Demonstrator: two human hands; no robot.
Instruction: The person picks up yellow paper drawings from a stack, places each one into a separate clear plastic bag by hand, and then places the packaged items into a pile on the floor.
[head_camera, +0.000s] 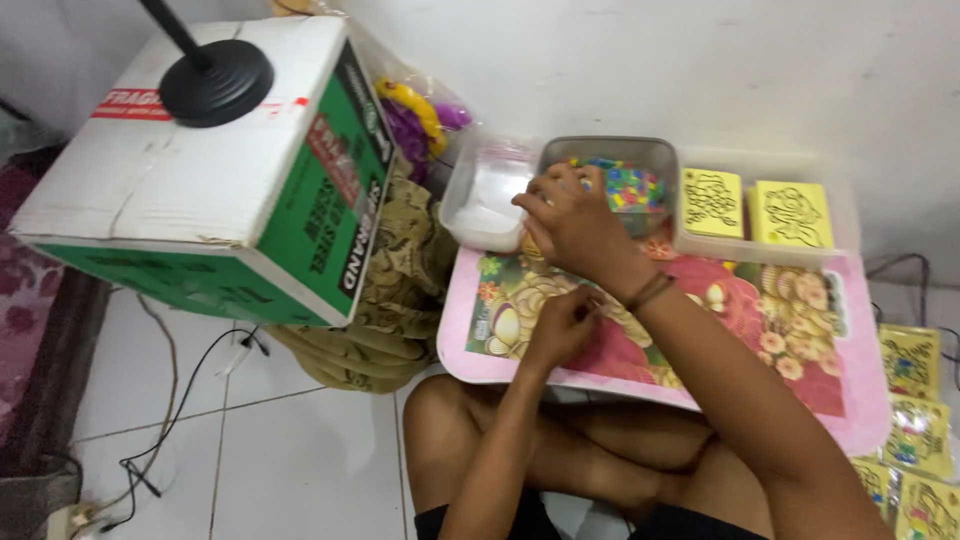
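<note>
Sitting cross-legged on the white tiled floor (300, 470), the person keeps a pink low lap table with a colourful flower-and-figure print (860, 400) over the knees, so the work surface lies close under both hands. The right hand (575, 220) reaches to the far side of it, fingers curled down over the rim of a clear plastic tub of small multicoloured beads (635, 185), which stands on the table's far edge within arm's reach; whether those fingers have already pinched a bead I cannot tell, since the back of the hand hides them. The left hand (560, 325) rests nearer, on the printed top, fingers bent together as if pinching something tiny, but what it grips is too small to make out. Just left of the bead tub stands an empty clear plastic tub (480, 200), and to its right a clear tray holding two yellow square cards with black line drawings (755, 210). More yellow picture packets (915, 420) lie on the floor at the right. At the far left a white and green cardboard box (210, 170) carries a black round stand base (215, 85)
</note>
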